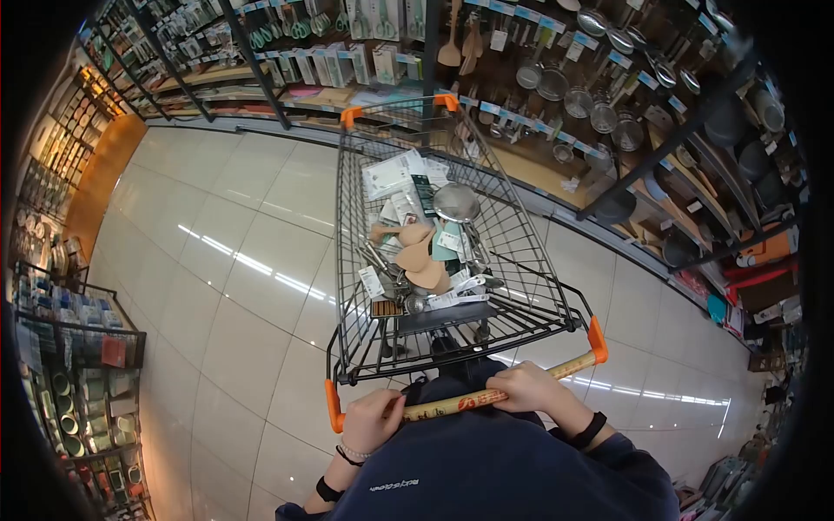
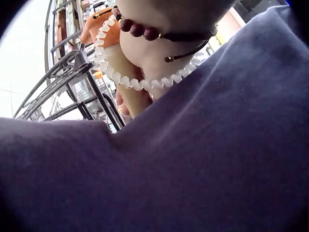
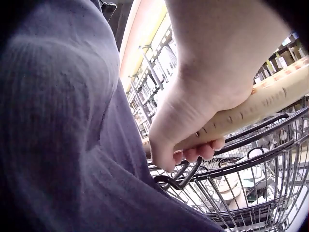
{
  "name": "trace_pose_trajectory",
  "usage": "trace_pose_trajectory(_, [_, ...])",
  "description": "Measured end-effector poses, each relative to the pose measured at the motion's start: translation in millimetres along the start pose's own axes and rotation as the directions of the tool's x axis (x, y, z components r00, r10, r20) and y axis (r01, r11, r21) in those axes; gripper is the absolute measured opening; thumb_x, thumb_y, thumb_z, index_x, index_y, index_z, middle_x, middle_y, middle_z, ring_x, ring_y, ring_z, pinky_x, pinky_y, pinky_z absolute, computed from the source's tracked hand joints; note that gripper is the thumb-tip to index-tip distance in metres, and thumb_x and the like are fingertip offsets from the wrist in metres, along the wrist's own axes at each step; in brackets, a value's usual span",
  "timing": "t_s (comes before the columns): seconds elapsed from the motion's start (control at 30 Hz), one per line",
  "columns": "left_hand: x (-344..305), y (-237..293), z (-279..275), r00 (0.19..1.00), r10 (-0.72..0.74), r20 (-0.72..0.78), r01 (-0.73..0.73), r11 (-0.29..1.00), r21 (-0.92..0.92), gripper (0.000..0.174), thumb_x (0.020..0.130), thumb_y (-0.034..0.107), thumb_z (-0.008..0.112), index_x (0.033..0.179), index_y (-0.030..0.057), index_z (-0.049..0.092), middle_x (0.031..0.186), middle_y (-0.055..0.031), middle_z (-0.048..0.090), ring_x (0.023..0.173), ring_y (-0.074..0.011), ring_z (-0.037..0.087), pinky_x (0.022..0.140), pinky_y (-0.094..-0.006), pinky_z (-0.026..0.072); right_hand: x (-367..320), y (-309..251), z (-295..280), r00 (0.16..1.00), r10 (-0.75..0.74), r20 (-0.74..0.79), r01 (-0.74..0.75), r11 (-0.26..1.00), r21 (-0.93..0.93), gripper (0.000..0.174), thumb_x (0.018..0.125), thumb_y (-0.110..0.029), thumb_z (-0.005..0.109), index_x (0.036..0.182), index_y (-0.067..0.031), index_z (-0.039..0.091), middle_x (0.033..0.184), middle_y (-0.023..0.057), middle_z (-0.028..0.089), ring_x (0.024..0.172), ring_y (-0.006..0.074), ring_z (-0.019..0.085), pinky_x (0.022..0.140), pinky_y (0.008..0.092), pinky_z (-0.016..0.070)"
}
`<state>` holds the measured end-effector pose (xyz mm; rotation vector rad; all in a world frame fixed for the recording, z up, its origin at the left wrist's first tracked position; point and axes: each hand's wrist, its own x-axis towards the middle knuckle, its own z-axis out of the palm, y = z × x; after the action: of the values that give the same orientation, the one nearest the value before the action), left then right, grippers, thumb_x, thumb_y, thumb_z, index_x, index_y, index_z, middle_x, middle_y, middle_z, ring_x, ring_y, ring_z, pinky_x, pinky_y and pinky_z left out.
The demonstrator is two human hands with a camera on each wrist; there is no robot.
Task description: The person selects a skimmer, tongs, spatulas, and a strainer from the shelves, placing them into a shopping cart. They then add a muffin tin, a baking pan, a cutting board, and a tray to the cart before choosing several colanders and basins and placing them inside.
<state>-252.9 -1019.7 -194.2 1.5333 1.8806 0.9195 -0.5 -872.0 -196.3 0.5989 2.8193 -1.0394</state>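
Both hands, left hand (image 1: 372,420) & right hand (image 1: 530,389), grip cart handle (image 1: 452,403); basket (image 1: 521,286) w/ kitchen utensils (image 1: 421,256).

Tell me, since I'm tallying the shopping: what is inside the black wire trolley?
Inside the black wire trolley lie a round metal mesh sieve, tan wooden spatulas, white flat packets and metal utensils. Whatever lies beneath that pile is covered.
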Motion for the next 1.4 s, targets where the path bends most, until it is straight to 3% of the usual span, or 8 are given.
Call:
trace_pose_trajectory(0.23, [47, -16, -5, 0.967, -0.136, -0.216, 0.155, 0.985, 0.073, 0.005, 0.076, 0.005, 0.062, 0.076, 0.0015, 0.058, 0.064, -0.0088, 0.059, 0.055, -0.0178, 0.061, 0.049, -0.0267, 0.0466, 78, 45, -56, 0.956, -0.275, -0.102, 0.285, 0.953, 0.101, 0.025, 0.070, -0.029, 0.067, 0.082, -0.0083, 0.059, 0.068, 0.0066, 0.057, 0.064, 0.0259, 0.058, 0.055, 0.0365, 0.0467])
trace_pose_trajectory(0.47, [99, -40, -28, 0.884, -0.113, -0.455, 0.225, 0.953, 0.201, 0.004, 0.076, 0.000, 0.058, 0.073, -0.0002, 0.056, 0.060, -0.0081, 0.056, 0.053, -0.0159, 0.057, 0.051, -0.0250, 0.0431, 127, 110, -163, 0.957, -0.045, -0.287, 0.034, 0.998, -0.043, 0.024, 0.074, -0.028, 0.064, 0.074, -0.0047, 0.061, 0.064, 0.0086, 0.057, 0.068, 0.0259, 0.058, 0.064, 0.0373, 0.0449])
trace_pose_trajectory(0.7, [157, -90, -71, 0.774, 0.005, -0.633, 0.300, 0.878, 0.373, 0.007, 0.076, -0.002, 0.055, 0.070, 0.0014, 0.053, 0.060, -0.0076, 0.054, 0.052, -0.0184, 0.055, 0.052, -0.0274, 0.0414, 232, 172, -192, 0.891, -0.269, -0.366, 0.241, 0.963, -0.120, 0.021, 0.076, -0.026, 0.061, 0.065, -0.0078, 0.062, 0.058, 0.0059, 0.055, 0.063, 0.0233, 0.053, 0.077, 0.0324, 0.0401])
trace_pose_trajectory(0.9, [218, -137, -127, 0.747, -0.185, -0.639, 0.466, 0.831, 0.305, 0.009, 0.084, 0.006, 0.050, 0.079, 0.0005, 0.055, 0.063, -0.0074, 0.054, 0.056, -0.0150, 0.053, 0.055, -0.0261, 0.0411, 348, 175, -202, 0.884, -0.328, -0.333, 0.310, 0.945, -0.107, 0.016, 0.074, -0.024, 0.063, 0.069, -0.0086, 0.064, 0.059, 0.0040, 0.056, 0.062, 0.0234, 0.052, 0.081, 0.0342, 0.0413])
trace_pose_trajectory(0.97, [268, -134, -138, 0.623, -0.374, -0.687, 0.584, 0.806, 0.091, 0.013, 0.084, 0.011, 0.054, 0.077, -0.0007, 0.055, 0.065, -0.0091, 0.055, 0.056, -0.0157, 0.054, 0.052, -0.0261, 0.0418, 385, 169, -206, 0.850, -0.378, -0.368, 0.373, 0.924, -0.088, 0.016, 0.074, -0.023, 0.063, 0.069, -0.0079, 0.062, 0.059, 0.0039, 0.056, 0.062, 0.0231, 0.051, 0.078, 0.0338, 0.0411])
trace_pose_trajectory(1.13, [409, -105, -125, 0.903, -0.339, -0.262, 0.365, 0.929, 0.055, 0.018, 0.085, 0.017, 0.053, 0.081, 0.0005, 0.058, 0.064, -0.0154, 0.058, 0.058, -0.0275, 0.059, 0.052, -0.0334, 0.0441, 474, 166, -216, 0.841, -0.449, -0.303, 0.461, 0.887, -0.036, 0.016, 0.074, -0.022, 0.063, 0.073, -0.0062, 0.061, 0.065, 0.0041, 0.056, 0.064, 0.0227, 0.049, 0.076, 0.0328, 0.0405])
trace_pose_trajectory(1.3, [492, -130, -133, 0.819, -0.570, -0.059, 0.561, 0.776, 0.289, 0.035, 0.088, 0.031, 0.045, 0.075, 0.0027, 0.062, 0.061, -0.0182, 0.057, 0.061, -0.0367, 0.057, 0.056, -0.0432, 0.0437, 542, 169, -230, 0.794, -0.530, -0.297, 0.582, 0.803, 0.125, 0.015, 0.074, -0.015, 0.064, 0.083, -0.0041, 0.061, 0.079, 0.0070, 0.060, 0.083, 0.0230, 0.054, 0.086, 0.0359, 0.0394])
trace_pose_trajectory(1.4, [506, -152, -142, 0.767, -0.581, -0.272, 0.640, 0.671, 0.374, 0.030, 0.085, 0.025, 0.046, 0.069, 0.0032, 0.061, 0.060, -0.0192, 0.056, 0.059, -0.0362, 0.056, 0.055, -0.0437, 0.0428, 575, 215, -244, 0.781, -0.438, -0.446, 0.595, 0.740, 0.315, 0.007, 0.075, -0.006, 0.061, 0.081, -0.0025, 0.060, 0.076, 0.0084, 0.061, 0.077, 0.0239, 0.058, 0.074, 0.0334, 0.0463])
